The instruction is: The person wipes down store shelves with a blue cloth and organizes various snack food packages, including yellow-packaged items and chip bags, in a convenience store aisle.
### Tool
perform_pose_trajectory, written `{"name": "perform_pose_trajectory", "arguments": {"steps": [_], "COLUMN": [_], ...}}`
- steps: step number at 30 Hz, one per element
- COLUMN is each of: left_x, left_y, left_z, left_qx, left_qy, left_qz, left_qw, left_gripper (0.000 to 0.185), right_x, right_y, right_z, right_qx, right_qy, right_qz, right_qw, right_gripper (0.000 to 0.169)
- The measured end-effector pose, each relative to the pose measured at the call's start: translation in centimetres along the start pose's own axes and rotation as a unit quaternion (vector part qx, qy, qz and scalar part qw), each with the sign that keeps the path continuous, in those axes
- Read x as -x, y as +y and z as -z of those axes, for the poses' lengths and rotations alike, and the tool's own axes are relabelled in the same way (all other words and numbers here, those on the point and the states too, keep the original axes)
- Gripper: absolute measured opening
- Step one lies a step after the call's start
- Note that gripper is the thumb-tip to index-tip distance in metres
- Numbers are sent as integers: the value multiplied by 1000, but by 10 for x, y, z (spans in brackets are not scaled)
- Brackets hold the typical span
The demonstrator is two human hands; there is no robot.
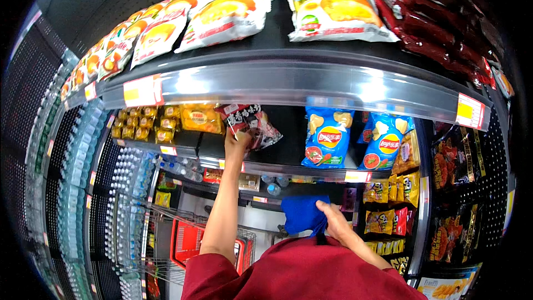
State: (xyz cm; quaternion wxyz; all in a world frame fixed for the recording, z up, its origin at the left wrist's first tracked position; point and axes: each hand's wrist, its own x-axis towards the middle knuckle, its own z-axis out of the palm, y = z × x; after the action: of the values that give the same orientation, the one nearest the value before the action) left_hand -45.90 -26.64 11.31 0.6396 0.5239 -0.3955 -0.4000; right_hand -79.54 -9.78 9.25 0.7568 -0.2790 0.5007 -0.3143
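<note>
My left hand [239, 141] reaches onto the middle shelf and grips the lower part of a dark red and black snack bag [245, 123]. Some of its fingers are hidden by the bag. Just left of that bag stands a yellow-orange snack pack [201, 119]. Closer to my body, my right hand [334, 217] pinches a blue cloth [303, 213], which hangs in front of my dark red shirt. Right of the held bag, a dark stretch of shelf runs to blue Lay's chip bags [328, 137].
A shelf edge [266, 81] with price tags crosses above my hands, under rows of white bread packs [231, 16]. Below stands a wire shopping cart [247, 239] with a red part. Bottled water [77, 200] lines the left, and yellow snack bags [377, 191] hang at right.
</note>
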Motion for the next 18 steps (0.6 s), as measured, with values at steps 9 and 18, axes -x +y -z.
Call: {"name": "perform_pose_trajectory", "arguments": {"steps": [9,18], "left_x": [139,192], "left_y": [68,67], "left_z": [-8,28], "left_qx": [-22,-82], "left_qy": [-54,-20], "left_qz": [61,87], "left_qw": [996,993], "left_gripper": [59,75], "right_x": [1,9], "right_y": [-111,-66], "right_z": [-102,-148], "right_qx": [139,433], "right_qy": [-120,-242], "right_qz": [281,476], "right_qw": [942,727], "right_gripper": [48,47]}}
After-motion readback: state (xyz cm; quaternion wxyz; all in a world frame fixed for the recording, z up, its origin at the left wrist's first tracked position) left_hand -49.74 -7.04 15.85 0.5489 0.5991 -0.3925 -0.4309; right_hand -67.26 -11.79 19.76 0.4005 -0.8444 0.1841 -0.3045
